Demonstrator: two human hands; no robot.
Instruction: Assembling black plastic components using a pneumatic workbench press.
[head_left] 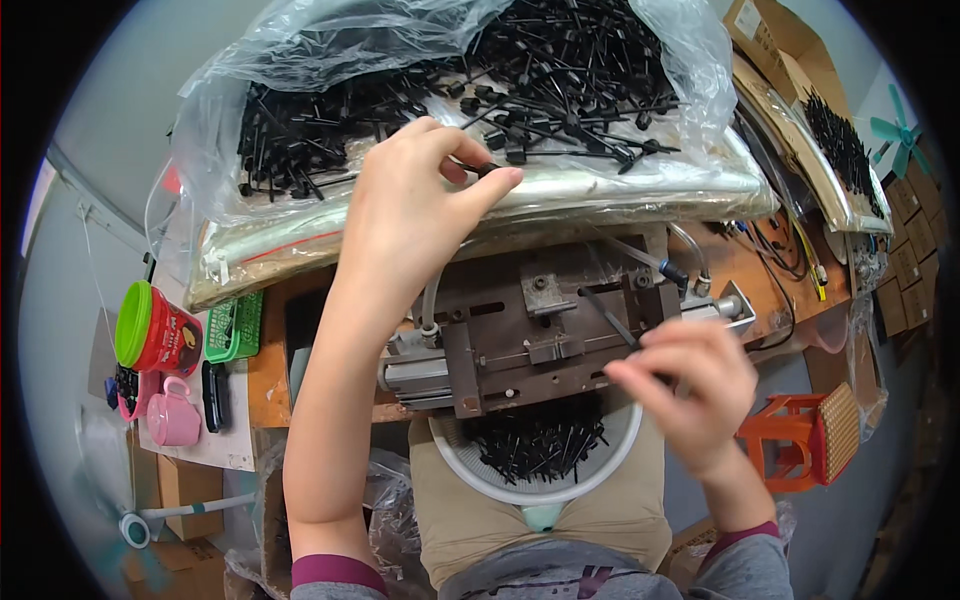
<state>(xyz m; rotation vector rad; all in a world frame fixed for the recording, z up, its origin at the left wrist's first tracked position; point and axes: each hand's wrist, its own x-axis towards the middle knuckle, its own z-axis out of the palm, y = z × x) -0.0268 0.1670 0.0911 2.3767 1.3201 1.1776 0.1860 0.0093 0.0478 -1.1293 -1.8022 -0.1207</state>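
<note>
My left hand point(415, 195) is raised at the near edge of a plastic-lined tray point(620, 192). Its thumb and fingers pinch a small black stemmed part point(487, 170), partly hidden by the fingers. Behind it lies a heap of black stemmed parts point(570, 75) with thick heads. Closed around a thin dark rod point(608, 316), my right hand point(700, 385) is slightly blurred. The rod slants over a brown metal fixture point(500, 345) with a small clamp block point(545, 293) in its middle. Below the fixture, a white basket point(462, 482) on my lap holds many black pieces.
Pneumatic cylinders point(428, 378) and air hoses flank the fixture. Left are a red tub point(170, 335), a pink cup point(175, 415) and a green basket point(245, 325). An orange stool point(785, 435) stands right, below cables point(790, 255) and a carton point(790, 45).
</note>
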